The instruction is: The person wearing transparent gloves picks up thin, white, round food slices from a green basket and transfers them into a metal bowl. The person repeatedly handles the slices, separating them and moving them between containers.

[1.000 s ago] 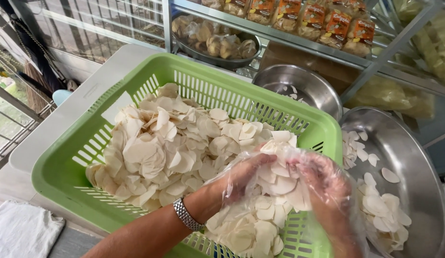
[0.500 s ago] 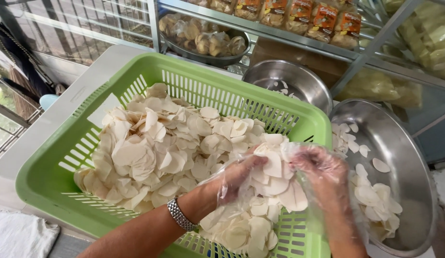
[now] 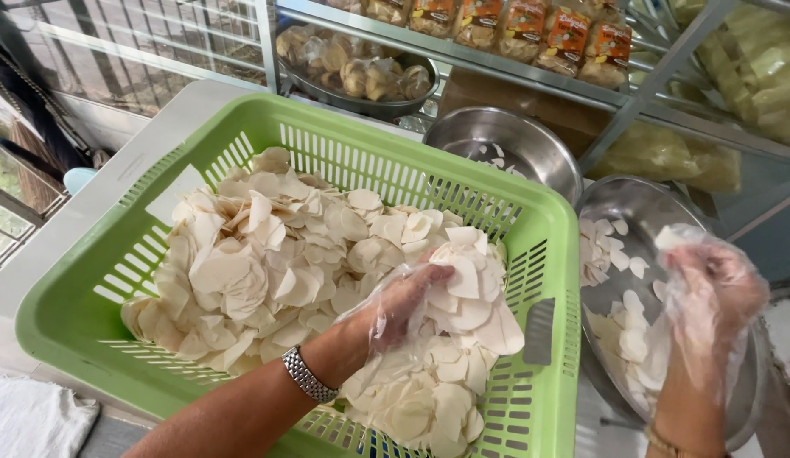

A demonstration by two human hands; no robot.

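gloved hands sorting pale chips

left hand [image 3: 399, 301] rests open, palm down, on chips [image 3: 268, 254] in green basket [image 3: 81, 288]; right hand [image 3: 709, 284] pinches one chip [image 3: 666, 237] above steel bowl [image 3: 734, 424].

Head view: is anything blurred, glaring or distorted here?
Head view: even daylight, no hard shadows; the right hand over the metal bowl is smeared by motion; the left hand and chips in the green basket are sharp; soft glare on the bowl rim; shelf lines bow slightly at the edges.
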